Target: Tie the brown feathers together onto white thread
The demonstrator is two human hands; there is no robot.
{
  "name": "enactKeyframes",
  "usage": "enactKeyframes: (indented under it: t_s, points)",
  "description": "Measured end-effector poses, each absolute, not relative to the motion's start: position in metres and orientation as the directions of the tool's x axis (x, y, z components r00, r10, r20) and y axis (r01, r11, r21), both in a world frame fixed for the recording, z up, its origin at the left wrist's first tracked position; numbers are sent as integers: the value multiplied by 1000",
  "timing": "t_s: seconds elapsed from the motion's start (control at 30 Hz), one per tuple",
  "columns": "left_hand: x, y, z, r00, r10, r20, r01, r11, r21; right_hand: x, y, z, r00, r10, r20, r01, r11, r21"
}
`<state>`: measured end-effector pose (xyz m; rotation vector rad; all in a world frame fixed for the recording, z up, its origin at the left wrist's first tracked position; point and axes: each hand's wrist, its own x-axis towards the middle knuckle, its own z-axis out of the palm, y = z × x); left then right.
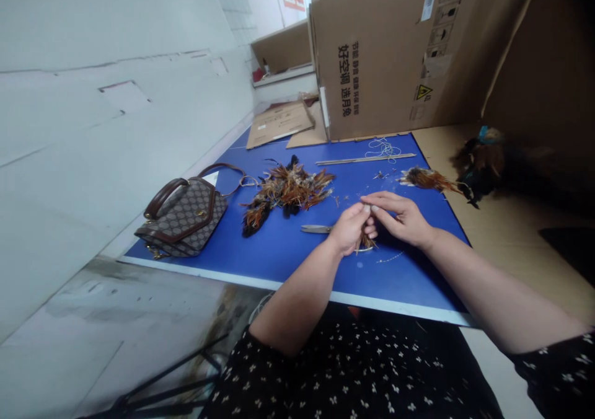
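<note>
My left hand (pixel 349 228) is closed around a small bundle of brown feathers (pixel 366 242), whose ends hang out below the fingers. Fingertips of my right hand (pixel 400 218) meet the left thumb at the top of the bundle; what they pinch is too small to make out. Scissors (pixel 317 229) lie on the blue table (pixel 274 264), partly hidden behind my left hand. A large pile of brown and black feathers (pixel 290 186) spreads to the left. Another feather bunch (pixel 425 178) rests to the right, beyond my right hand.
A patterned handbag (pixel 188 217) stands at the table's left end. Thin sticks (pixel 367 158) and tangled string (pixel 385 149) lie toward the back. A big cardboard box (pixel 395 59) rises behind them. Dark feathers (pixel 483 162) sit on cardboard at the right.
</note>
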<state>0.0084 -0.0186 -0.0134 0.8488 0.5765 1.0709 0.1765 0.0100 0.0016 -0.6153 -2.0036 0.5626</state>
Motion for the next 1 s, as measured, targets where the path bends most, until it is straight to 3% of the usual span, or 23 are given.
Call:
enactKeyframes:
  t_s: [0.2, 0.53, 0.77, 1.0]
  points:
    - [7, -19, -12, 409, 912, 34, -513, 199, 835, 179, 11, 3, -363, 679, 638, 227, 729, -646]
    - [7, -19, -11, 384, 923, -9, -461, 200, 865, 178, 14, 0, -410, 642, 648, 194, 755, -626]
    - [7, -16, -15, 336, 941, 33, -394, 109, 913, 180, 17, -3, -406, 647, 645, 214, 754, -621]
    - [6, -14, -15, 235, 970, 52, -409, 50, 911, 183, 17, 4, -393, 730, 559, 254, 671, -697]
